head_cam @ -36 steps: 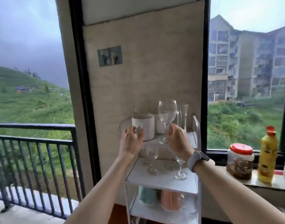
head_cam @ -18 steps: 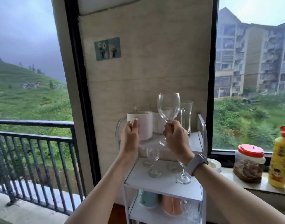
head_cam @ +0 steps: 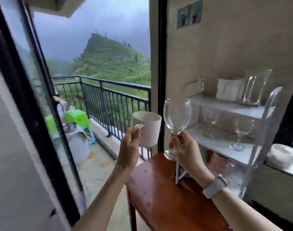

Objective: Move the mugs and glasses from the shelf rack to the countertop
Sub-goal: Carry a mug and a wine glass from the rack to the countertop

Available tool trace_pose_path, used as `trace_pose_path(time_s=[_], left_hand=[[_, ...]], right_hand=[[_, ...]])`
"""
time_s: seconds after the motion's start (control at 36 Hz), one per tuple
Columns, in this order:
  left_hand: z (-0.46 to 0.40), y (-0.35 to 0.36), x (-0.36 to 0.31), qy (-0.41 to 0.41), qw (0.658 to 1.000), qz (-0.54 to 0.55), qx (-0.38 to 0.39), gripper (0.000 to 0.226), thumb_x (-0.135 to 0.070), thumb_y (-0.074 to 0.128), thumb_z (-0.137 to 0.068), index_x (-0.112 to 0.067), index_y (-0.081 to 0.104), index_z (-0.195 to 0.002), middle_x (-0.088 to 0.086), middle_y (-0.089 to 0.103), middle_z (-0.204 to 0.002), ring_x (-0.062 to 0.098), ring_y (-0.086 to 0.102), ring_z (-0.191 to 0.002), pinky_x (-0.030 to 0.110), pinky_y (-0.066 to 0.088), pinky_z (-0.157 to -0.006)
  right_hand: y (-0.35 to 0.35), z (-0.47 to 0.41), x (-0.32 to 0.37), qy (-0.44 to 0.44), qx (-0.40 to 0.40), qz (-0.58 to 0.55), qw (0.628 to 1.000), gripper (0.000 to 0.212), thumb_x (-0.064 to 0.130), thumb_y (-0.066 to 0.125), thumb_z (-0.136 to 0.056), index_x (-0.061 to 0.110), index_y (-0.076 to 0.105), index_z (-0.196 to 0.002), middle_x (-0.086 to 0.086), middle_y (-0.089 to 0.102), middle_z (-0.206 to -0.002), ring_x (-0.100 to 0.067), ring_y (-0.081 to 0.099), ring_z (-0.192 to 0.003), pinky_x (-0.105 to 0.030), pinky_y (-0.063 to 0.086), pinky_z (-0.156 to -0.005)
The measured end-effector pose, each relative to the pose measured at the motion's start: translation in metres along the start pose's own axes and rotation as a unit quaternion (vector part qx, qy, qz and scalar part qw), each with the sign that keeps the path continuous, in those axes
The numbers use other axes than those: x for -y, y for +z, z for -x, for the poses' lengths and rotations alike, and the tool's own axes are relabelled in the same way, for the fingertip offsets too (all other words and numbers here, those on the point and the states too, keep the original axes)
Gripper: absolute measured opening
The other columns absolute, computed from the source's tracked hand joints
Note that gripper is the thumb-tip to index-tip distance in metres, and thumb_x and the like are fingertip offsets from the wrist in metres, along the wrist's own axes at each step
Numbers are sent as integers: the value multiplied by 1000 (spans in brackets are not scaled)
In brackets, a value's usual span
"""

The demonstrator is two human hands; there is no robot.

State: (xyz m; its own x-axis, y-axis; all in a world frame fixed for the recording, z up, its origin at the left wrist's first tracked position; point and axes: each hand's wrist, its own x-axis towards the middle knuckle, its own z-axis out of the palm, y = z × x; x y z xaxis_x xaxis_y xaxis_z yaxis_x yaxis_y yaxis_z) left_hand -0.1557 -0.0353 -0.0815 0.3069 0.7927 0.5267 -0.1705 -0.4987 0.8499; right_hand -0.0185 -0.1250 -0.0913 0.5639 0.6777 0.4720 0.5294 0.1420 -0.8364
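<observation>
Head view: the left hand (head_cam: 130, 145) is closed on the handle of a white mug (head_cam: 146, 130), upright in the air at about 9 o'clock of the wine glass (head_cam: 176, 117). The right hand (head_cam: 185, 148) pinches that glass by its stem, bowl up, foot just under the fingers. Mug and glass are close together but not touching. Both are clear of the shelf rack (head_cam: 265, 114), which stands at 3 o'clock of the hands.

Progress, as I judge it: this pair is off the rack and in transit, not set down. Plenty is left on the rack. The top shelf holds a second white mug (head_cam: 229, 90) and a tall glass jug (head_cam: 257, 87). The middle shelf holds a stemmed glass (head_cam: 240, 134), with another fainter one at its 9 o'clock. The lowest shelf is too blurred to read. No countertop shows here, so where the pair goes cannot be told.

Edges and room: a wooden table (head_cam: 167, 197) lies at 6 o'clock beneath both hands, its near left corner under the left forearm. The dark door frame (head_cam: 159, 72) stands upright just behind mug and glass, the nearest hard edge for the glass bowl. The rack's front post is at 4 o'clock of the right hand. The balcony railing (head_cam: 109, 92) is well away at 10 o'clock. Open air lies toward 7 o'clock, between the table and the sliding door
</observation>
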Motion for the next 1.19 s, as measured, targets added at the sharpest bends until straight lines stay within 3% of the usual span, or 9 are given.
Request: trace_pose_path(time_s=[0.19,0.33,0.44,0.53,0.61,0.81,0.92,0.97,1.19], left_hand=[[133,-122,7,-87,988,-80,-103,18,-24,41,-96,-23,58,-93,-19,54,-63,-11,47,-57,4,37,-57],[241,-206,-9,-133,952,-154,-228,23,-28,41,-96,-25,51,-75,-16,49,-68,1,43,-65,13,35,-63],[329,-267,-38,-184,904,-200,-331,20,-25,39,-97,-25,52,-82,-4,56,-86,12,51,-86,26,39,-77],[402,-309,-69,-191,854,-231,-424,20,-24,39,-97,-27,51,-80,-7,54,-81,8,51,-82,24,39,-75],[455,-331,-102,-204,826,-275,-448,19,-26,38,-97,-18,50,-85,-6,49,-77,-6,47,-70,15,37,-66],[662,-384,-233,-207,685,-332,-615,23,-22,37,-97,-23,49,-78,-8,48,-75,-11,47,-63,4,38,-61],[768,-387,-296,-194,606,-349,-688,15,-20,37,-97,-16,50,-90,-13,50,-76,-14,49,-64,1,37,-63],[816,-379,-326,-185,560,-357,-724,19,-19,38,-97,-18,50,-83,-13,49,-74,-10,49,-66,2,37,-62],[973,-315,-411,-162,330,-374,-851,22,-25,38,-97,-32,53,-82,-13,55,-82,-13,51,-71,1,39,-65]], right_hand=[[90,122,19,3,181,-93,979,15,10,50,-91,19,54,-80,5,60,-68,0,57,-61,-15,43,-57],[154,209,47,-15,327,-112,938,16,12,51,-90,16,52,-74,-6,64,-70,-27,62,-70,-42,48,-66],[200,287,89,-18,431,-176,885,23,7,48,-91,27,54,-82,4,62,-65,-9,56,-57,-15,46,-55],[229,354,127,-35,520,-203,829,17,5,45,-91,19,54,-87,3,60,-65,-3,52,-51,-13,44,-51],[248,404,154,-45,564,-218,796,18,5,44,-91,17,53,-81,4,60,-65,-1,50,-48,-12,43,-51],[262,631,269,-115,712,-237,651,13,4,46,-89,9,54,-80,3,59,-64,-12,53,-57,-34,46,-63],[242,748,319,-138,772,-264,562,15,6,49,-89,8,54,-75,2,58,-63,-8,49,-50,-23,43,-53],[225,801,339,-152,803,-270,509,18,6,48,-90,14,53,-75,0,59,-65,-7,51,-52,-20,43,-54],[134,986,403,-217,894,-282,272,12,3,48,-90,8,55,-81,4,59,-64,-9,54,-59,-9,41,-51]])
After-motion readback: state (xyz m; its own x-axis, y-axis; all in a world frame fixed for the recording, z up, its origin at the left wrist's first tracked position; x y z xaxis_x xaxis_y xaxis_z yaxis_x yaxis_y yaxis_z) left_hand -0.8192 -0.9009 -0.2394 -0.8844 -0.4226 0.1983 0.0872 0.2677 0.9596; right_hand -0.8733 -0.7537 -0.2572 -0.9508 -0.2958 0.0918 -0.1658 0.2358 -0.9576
